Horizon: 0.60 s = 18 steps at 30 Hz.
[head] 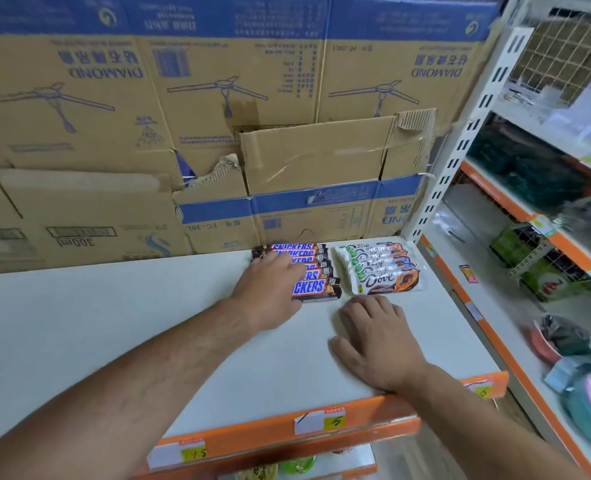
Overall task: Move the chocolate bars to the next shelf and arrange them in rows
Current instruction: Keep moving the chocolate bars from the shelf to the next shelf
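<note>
The Snickers (316, 287) lie in a neat column at the back of the white shelf (114, 323), with the Dove bars (384, 275) in a second column just beside them on the right. The left hand (269, 292) rests with fingers laid flat over the Snickers. The right hand (377, 341) lies spread on the shelf near the Dove bars, holding nothing. Both rows look formed, so probably only squaring up remains.

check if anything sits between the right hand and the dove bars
Nothing visible does. The right hand lies flat on the white shelf just in front of the Dove bars, only bare shelf between them. The left hand rests on the Snickers bars to the side, outside that gap.
</note>
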Each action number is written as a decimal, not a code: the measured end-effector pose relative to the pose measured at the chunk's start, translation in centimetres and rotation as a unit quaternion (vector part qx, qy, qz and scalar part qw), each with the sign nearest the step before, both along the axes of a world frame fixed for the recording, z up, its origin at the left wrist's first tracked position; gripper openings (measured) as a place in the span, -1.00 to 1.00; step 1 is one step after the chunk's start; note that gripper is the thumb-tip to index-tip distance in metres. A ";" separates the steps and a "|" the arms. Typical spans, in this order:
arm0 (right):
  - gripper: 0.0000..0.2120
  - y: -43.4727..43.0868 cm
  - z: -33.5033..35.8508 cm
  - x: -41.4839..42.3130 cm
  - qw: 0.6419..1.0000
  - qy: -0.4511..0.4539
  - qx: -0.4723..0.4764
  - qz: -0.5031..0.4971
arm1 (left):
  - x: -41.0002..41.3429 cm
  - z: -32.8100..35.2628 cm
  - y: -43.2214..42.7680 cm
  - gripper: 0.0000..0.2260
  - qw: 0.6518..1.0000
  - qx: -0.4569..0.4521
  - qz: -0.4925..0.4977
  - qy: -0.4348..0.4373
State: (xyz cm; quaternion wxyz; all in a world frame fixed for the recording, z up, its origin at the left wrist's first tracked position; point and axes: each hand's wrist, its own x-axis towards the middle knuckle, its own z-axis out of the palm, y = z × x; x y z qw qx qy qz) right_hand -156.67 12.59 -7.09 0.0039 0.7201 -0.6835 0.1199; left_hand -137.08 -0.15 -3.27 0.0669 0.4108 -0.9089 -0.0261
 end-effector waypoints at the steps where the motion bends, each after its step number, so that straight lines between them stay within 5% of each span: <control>1: -0.61 0.0 0.0 0.0 1.000 -0.001 0.001 -0.002 | 0.2 -0.2 -0.1 -0.67 1.000 -0.012 -0.007 -0.007; 18: -0.58 -0.1 0.4 0.0 1.000 0.006 0.020 -0.008 | 0.4 -1.1 0.0 -0.74 0.999 -0.033 0.008 0.006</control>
